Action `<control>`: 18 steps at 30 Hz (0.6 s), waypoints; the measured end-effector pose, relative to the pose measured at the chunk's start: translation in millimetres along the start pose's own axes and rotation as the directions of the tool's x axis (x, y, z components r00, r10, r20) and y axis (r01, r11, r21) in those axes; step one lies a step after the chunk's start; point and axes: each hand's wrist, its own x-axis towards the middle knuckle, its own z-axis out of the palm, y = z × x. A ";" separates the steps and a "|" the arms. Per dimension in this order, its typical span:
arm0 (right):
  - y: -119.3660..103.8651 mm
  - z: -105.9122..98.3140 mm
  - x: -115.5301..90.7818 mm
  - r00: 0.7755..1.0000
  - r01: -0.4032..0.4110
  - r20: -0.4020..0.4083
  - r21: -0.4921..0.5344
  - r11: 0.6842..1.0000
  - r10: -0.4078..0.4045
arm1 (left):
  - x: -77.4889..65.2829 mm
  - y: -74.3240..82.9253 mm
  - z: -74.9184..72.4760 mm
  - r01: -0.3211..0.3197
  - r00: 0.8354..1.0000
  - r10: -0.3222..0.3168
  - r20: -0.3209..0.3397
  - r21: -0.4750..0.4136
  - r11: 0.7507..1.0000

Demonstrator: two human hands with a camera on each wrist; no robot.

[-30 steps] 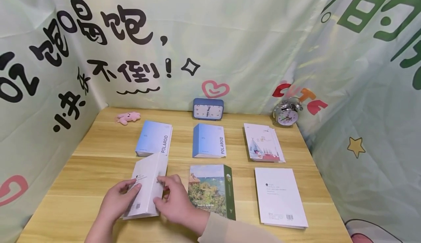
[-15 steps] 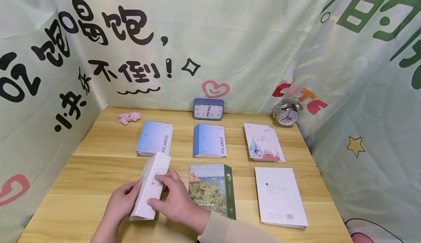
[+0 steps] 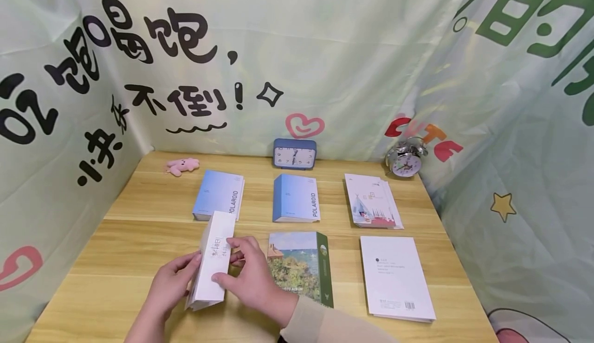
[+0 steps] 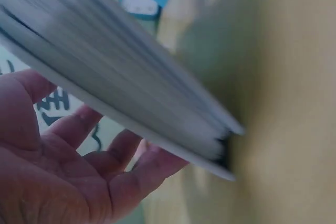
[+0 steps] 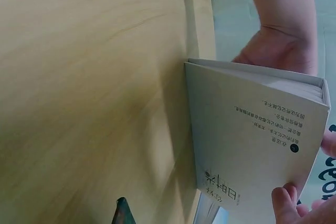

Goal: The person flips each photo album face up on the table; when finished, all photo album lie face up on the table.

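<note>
Here the white book (image 3: 214, 268) is held between both hands, roughly 9 o'clock from the middle of the table (image 3: 97, 271). It is tilted up on edge, spine uppermost, its long axis pointed between 12 and 1. From the book, the left hand (image 3: 172, 279) is placed between 8 and 9, the right hand (image 3: 254, 272) between 3 and 4. Neither is nearer: contact is made by both. The left cover is gripped with bent left fingers, the spine's right edge pinched by right thumb and fingers. Whether the wood is touched by the lower edge cannot be told. At 12, the blue album (image 3: 218, 193) is partly hidden by the book's far end; at 3, past the right hand, the landscape album (image 3: 298, 258) is laid flat.
</note>
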 end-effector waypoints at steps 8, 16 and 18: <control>-4.8 -3.1 4.7 0.993 -0.108 -0.020 0.204 0.973 0.114 | -13.2 27.0 -0.4 -0.061 0.997 0.063 0.036 -0.063 0.996; -8.8 -4.3 4.7 0.992 -0.120 -0.008 0.212 0.970 0.124 | -24.3 41.2 -0.1 -0.142 0.989 0.144 0.019 -0.089 0.986; -10.4 -4.2 4.5 0.991 -0.130 -0.006 0.217 0.967 0.135 | -25.8 42.4 -0.2 -0.167 0.986 0.169 0.013 -0.089 0.982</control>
